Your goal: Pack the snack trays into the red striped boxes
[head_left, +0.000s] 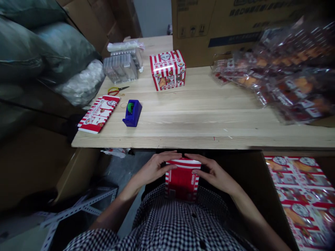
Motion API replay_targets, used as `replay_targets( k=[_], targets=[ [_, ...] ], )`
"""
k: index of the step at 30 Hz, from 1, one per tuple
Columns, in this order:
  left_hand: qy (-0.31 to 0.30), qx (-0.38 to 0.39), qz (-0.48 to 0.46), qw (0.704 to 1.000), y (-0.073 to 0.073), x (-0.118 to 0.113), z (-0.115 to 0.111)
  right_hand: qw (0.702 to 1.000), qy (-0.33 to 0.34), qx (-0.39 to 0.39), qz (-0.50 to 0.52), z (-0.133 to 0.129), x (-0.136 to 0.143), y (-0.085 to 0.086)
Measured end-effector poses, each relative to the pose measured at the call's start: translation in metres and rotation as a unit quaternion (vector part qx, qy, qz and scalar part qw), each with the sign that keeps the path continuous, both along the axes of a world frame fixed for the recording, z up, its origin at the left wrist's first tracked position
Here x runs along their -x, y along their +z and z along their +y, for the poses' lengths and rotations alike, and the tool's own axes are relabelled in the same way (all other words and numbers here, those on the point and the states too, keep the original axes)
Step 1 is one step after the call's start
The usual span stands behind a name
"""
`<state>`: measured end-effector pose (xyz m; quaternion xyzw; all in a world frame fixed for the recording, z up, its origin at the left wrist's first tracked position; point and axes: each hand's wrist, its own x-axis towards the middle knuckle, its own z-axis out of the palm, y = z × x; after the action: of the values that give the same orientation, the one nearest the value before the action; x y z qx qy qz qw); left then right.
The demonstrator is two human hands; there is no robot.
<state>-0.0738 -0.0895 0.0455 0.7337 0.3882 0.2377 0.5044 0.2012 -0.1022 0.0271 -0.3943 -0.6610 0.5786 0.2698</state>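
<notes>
A red box with white stripes (pixel 182 181) is held in front of the checked shirt, below the table's front edge. My left hand (pixel 161 165) grips its upper left side, thumb on the near face and fingers over the top. On the upper right side, my right hand (pixel 210 169) holds it the same way. Beyond them on the table stand a striped box with a printed face (pixel 168 71) and a blue tape dispenser (pixel 133 113). A flat red-and-white carton (pixel 99 114) lies at the table's left edge, near scissors (pixel 116 90).
Clear plastic cases (pixel 120 68) stand at the back left of the wooden table (pixel 183 122). Plastic-wrapped packs (pixel 295 83) are heaped on the right, beside a large cardboard box (pixel 199 48). More striped boxes (pixel 303 195) sit low at the right.
</notes>
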Motion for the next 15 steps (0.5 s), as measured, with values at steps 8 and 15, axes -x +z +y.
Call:
replay_targets(
  k=[8,15],
  targets=[
    [0.025,0.081,-0.060,0.995,-0.026,0.000,0.014,1.000,0.005,-0.006,0.025,0.007,0.000,-0.008],
    [0.044,0.072,-0.093,0.992,-0.032,-0.014,0.016,0.997,-0.046,0.007,0.054,0.018,0.015,-0.014]
  ],
)
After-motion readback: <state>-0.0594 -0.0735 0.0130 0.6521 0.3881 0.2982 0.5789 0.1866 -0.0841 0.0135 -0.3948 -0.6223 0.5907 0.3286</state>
